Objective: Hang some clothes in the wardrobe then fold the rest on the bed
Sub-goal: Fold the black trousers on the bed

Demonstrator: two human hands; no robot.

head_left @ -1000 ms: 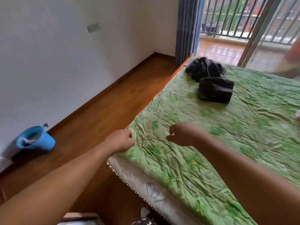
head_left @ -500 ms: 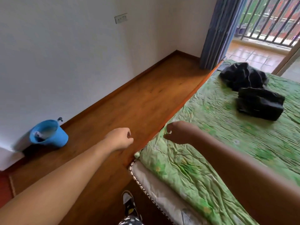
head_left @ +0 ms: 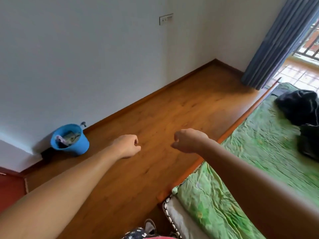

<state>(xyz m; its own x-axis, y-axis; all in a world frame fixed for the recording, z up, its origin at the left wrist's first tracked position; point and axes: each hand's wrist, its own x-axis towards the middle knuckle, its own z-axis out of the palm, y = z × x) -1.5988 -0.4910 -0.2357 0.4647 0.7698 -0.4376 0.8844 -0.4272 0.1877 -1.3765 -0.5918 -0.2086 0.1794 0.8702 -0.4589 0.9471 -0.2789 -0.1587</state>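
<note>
Fingers of the left hand (head_left: 126,146) are curled into a loose fist, nothing seen in them. Right hand (head_left: 187,141) likewise curled shut, thumb tucked toward the fingers, empty as far as the view shows. Both hands hang over the wood floor (head_left: 155,118), near each other but not touching, bare forearms running back toward the camera.

Right forearm crosses over the bed (head_left: 259,152) corner & covers part of the green bedspread (head_left: 215,204). Bed's orange wood edge (head_left: 231,130) runs diagonally just right of the right hand. White mattress side w/ a black-&-white trim shows at the bottom corner.

Clothes: a dark crumpled pile (head_left: 300,107) lies on the bedspread at the far right, and a second dark piece (head_left: 309,140), cut off by the frame edge, sits just below it, touching or nearly so. Both well apart from the hands.

Around: blue bucket (head_left: 69,140) w/ stuff inside stands against the white wall (head_left: 86,57), left of the left hand. Wall switch plate (head_left: 166,19) up high. Blue curtain (head_left: 279,42) in the far corner, tiled balcony behind it. A shoe (head_left: 149,226) and patterned fabric at the bottom edge.
</note>
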